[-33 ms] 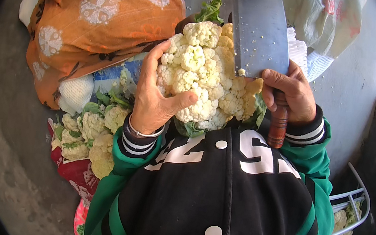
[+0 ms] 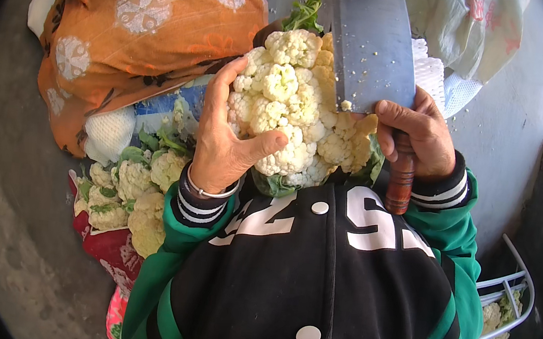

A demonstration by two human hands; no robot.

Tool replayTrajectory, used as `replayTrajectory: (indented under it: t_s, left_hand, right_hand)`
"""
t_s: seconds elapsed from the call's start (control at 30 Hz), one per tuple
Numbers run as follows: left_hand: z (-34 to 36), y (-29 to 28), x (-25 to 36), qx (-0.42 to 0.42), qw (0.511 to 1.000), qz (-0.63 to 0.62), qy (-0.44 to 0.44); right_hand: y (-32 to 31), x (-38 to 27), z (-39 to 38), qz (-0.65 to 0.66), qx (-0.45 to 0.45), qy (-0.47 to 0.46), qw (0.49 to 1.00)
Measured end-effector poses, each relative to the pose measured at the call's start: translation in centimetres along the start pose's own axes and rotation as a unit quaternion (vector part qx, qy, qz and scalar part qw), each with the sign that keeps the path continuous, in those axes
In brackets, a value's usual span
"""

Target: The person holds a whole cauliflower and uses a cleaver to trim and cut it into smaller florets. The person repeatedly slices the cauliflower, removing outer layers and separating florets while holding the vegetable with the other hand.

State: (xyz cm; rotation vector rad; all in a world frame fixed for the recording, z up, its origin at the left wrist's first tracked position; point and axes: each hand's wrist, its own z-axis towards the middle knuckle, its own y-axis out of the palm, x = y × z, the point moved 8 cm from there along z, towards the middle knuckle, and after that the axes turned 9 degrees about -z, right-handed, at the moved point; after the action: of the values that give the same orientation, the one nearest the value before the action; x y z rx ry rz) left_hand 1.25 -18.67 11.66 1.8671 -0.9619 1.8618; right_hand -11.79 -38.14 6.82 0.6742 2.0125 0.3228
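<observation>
A large cream-white cauliflower [image 2: 285, 110] with a few green leaves sits in front of my chest. My left hand [image 2: 223, 147] clasps its left side, with the thumb across the front florets and the fingers around the far edge. In my right hand [image 2: 427, 136] is a cleaver [image 2: 375, 50], gripped by its dark brown wooden handle, with the thumb against the base of the blade. The broad grey blade points away from me and overlaps the cauliflower's right side. White crumbs cling to the blade. The cauliflower's underside is hidden.
More cauliflower pieces [image 2: 137, 183] lie on a red cloth [image 2: 114, 250] at the left. An orange patterned cloth [image 2: 145, 39] covers something at the far left. A plastic bag [image 2: 468, 34] stands at the far right. Near my right elbow, a white rack [image 2: 508, 286] has cauliflower beside it.
The cleaver blade has shifted very slightly to the left over the cauliflower. Both hands keep their hold.
</observation>
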Motion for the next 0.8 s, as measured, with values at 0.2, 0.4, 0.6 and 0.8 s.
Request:
replayTrajectory:
  t_s: [0.2, 0.4, 0.6, 0.8]
  left_hand:
    - [-0.5, 0.2, -0.5, -0.009, 1.000, -0.024, 0.008]
    - [-0.8, -0.1, -0.6, -0.008, 1.000, -0.010, 0.023]
    - [-1.5, -0.7, -1.0, 0.042, 0.998, -0.043, -0.015]
    - [-1.4, 0.5, -0.8, 0.025, 0.988, -0.146, -0.050]
  right_hand:
    - [1.7, 0.6, 0.0, -0.025, -0.008, 0.015, 1.000]
    - [1.2, 1.0, -0.4, -0.056, 0.004, 0.023, 0.998]
    - [1.7, 0.8, -0.1, -0.074, -0.037, 0.005, 0.997]
    - [1.8, 0.5, 0.3, -0.107, -0.053, 0.024, 0.993]
